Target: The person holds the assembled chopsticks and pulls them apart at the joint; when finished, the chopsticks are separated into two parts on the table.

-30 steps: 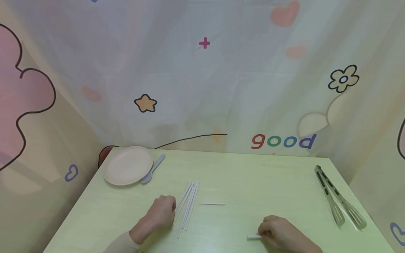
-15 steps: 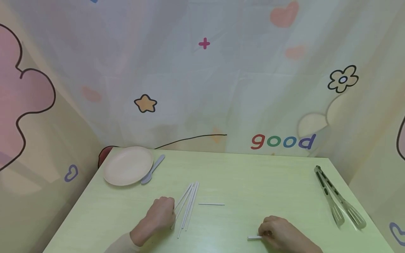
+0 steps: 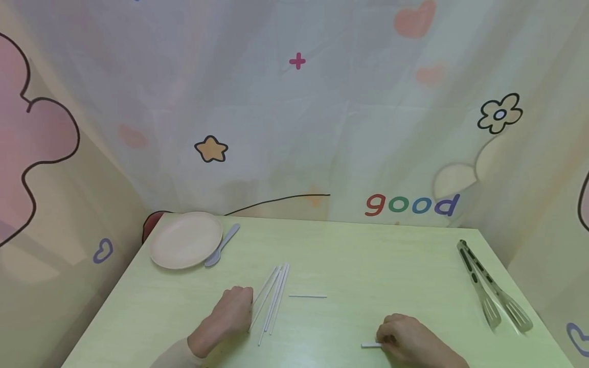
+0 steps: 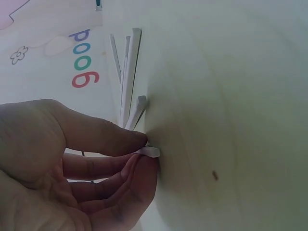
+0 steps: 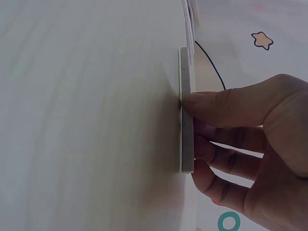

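Several thin white sticks [image 3: 272, 306] lie in a narrow fan on the table, left of the middle. At the fan's left side my left hand [image 3: 232, 309] pinches one white stick [image 4: 150, 152] between thumb and fingertips, low against the tabletop. Over at the right front, my right hand [image 3: 405, 337] holds a short white stick [image 5: 186, 134] by thumb and fingers. That stick lies sideways along the table, and its left end [image 3: 370, 345] sticks out past the fingers. Between the hands a single short white stick [image 3: 308, 296] lies crosswise, untouched.
A pale round plate [image 3: 186, 241] stands at the back left, with a grey-lilac spoon [image 3: 223, 246] beside its rim. Metal tongs [image 3: 492, 289] lie along the right side. A printed cloth [image 3: 294, 128] hangs behind the table.
The far end of the leftmost stick has swung slightly left, apart from the fan. The right hand's stick shows a little less beyond the fingers. Both hands have hardly moved.
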Action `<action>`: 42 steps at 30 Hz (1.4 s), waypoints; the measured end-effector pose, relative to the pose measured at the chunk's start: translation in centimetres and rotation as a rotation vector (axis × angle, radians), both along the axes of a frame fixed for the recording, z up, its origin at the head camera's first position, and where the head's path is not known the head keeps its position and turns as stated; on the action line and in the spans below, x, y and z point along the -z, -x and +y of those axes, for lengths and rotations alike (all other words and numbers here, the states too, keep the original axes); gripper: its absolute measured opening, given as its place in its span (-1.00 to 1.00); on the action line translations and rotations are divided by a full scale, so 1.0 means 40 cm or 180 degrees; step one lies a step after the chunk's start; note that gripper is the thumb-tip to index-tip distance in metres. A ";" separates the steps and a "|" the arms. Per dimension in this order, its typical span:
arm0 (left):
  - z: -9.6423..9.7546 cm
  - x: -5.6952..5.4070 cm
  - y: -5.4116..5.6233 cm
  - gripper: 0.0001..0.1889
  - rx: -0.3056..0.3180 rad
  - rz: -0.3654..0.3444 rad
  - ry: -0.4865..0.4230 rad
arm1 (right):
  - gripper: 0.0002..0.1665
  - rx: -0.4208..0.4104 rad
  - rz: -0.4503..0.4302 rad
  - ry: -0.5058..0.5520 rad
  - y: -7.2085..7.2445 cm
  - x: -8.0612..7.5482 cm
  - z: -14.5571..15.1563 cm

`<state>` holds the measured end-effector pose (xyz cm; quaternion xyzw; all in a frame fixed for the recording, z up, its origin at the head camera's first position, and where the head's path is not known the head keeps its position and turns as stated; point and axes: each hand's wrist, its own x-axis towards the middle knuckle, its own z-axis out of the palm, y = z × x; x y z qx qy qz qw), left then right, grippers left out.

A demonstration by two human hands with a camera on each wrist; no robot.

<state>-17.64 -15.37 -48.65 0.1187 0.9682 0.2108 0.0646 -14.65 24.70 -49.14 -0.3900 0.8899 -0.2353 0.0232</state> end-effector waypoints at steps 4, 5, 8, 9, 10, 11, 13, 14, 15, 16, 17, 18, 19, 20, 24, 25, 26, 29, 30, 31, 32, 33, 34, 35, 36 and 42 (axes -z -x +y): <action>-0.004 -0.003 0.000 -0.77 0.0039 0.0033 -0.0052 | -0.79 0.0075 -0.0129 -0.0059 0.003 -0.001 -0.001; -0.005 -0.003 0.000 -0.75 0.0038 0.0026 -0.0061 | -0.79 0.0087 -0.0142 -0.0062 0.003 0.000 -0.001; -0.007 -0.001 0.001 -0.72 0.0040 0.0002 -0.0063 | -0.79 0.0106 -0.0122 -0.0052 0.002 0.000 -0.002; -0.007 0.000 0.001 -0.71 0.0035 -0.0017 -0.0064 | -0.79 0.0109 -0.0114 -0.0053 0.002 0.000 -0.002; -0.008 0.001 0.002 -0.70 0.0036 -0.0039 -0.0077 | -0.79 0.0112 -0.0121 -0.0058 0.001 -0.001 -0.003; -0.008 0.001 0.002 -0.71 0.0031 -0.0058 -0.0074 | -0.78 0.0116 -0.0129 -0.0063 0.001 -0.002 -0.004; -0.008 0.002 0.002 -0.71 0.0025 -0.0096 -0.0075 | -0.79 0.0128 -0.0156 -0.0091 0.001 -0.003 -0.005; -0.010 0.002 0.003 -0.72 0.0015 -0.0113 -0.0077 | -0.79 0.0135 -0.0171 -0.0107 0.001 -0.004 -0.006; -0.011 0.003 0.003 -0.72 0.0010 -0.0123 -0.0079 | -0.79 0.0144 -0.0196 -0.0123 0.001 -0.004 -0.006; -0.013 0.004 0.003 -0.73 -0.0001 -0.0131 -0.0077 | -0.80 0.0145 -0.0217 -0.0135 0.001 -0.005 -0.006; -0.015 0.004 0.002 -0.73 -0.0010 -0.0129 -0.0068 | -0.80 0.0145 -0.0227 -0.0143 0.001 -0.004 -0.006; -0.018 0.004 0.003 -0.73 -0.0017 -0.0118 -0.0069 | -0.81 0.0145 -0.0238 -0.0151 0.002 -0.004 -0.006; -0.020 0.003 0.003 -0.73 -0.0027 -0.0110 -0.0068 | -0.81 0.0140 -0.0252 -0.0152 0.002 -0.004 -0.005; -0.023 0.003 0.003 -0.74 -0.0036 -0.0106 -0.0074 | -0.81 0.0137 -0.0270 -0.0151 0.002 -0.004 -0.004; -0.029 -0.001 0.003 -0.75 -0.0063 -0.0092 -0.0082 | -0.81 0.0145 -0.0267 -0.0158 0.002 -0.006 0.000; -0.029 -0.001 0.003 -0.75 -0.0071 -0.0106 -0.0081 | -0.81 0.0155 -0.0272 -0.0171 0.002 -0.007 0.001; -0.030 -0.002 0.003 -0.76 -0.0080 -0.0115 -0.0080 | -0.82 0.0167 -0.0273 -0.0184 0.002 -0.009 0.001; -0.031 -0.004 0.005 -0.76 -0.0095 -0.0126 -0.0095 | -0.84 0.0213 -0.0299 -0.0212 0.003 -0.014 0.003; -0.032 -0.005 0.005 -0.77 -0.0102 -0.0123 -0.0103 | -0.84 0.0238 -0.0312 -0.0216 0.003 -0.016 0.003; -0.032 -0.007 0.006 -0.77 -0.0107 -0.0116 -0.0104 | -0.84 0.0248 -0.0299 -0.0204 0.003 -0.017 0.003; -0.033 -0.009 0.007 -0.78 -0.0111 -0.0106 -0.0109 | -0.84 0.0253 -0.0264 -0.0183 0.003 -0.018 0.004; -0.034 -0.012 0.008 -0.79 -0.0115 -0.0090 -0.0114 | -0.84 0.0254 -0.0211 -0.0157 0.003 -0.019 0.004; -0.035 -0.014 0.009 -0.80 -0.0124 -0.0076 -0.0111 | -0.83 0.0252 -0.0131 -0.0134 0.002 -0.020 0.003; -0.036 -0.015 0.011 -0.80 -0.0130 -0.0061 -0.0105 | -0.82 0.0246 -0.0051 -0.0104 0.002 -0.021 0.003; -0.037 -0.015 0.012 -0.81 -0.0138 -0.0052 -0.0100 | -0.82 0.0232 0.0020 -0.0085 0.003 -0.021 0.003; -0.043 -0.017 0.018 -0.83 -0.0153 0.0023 -0.0086 | -0.91 0.0268 0.0039 -0.0133 0.008 -0.028 0.000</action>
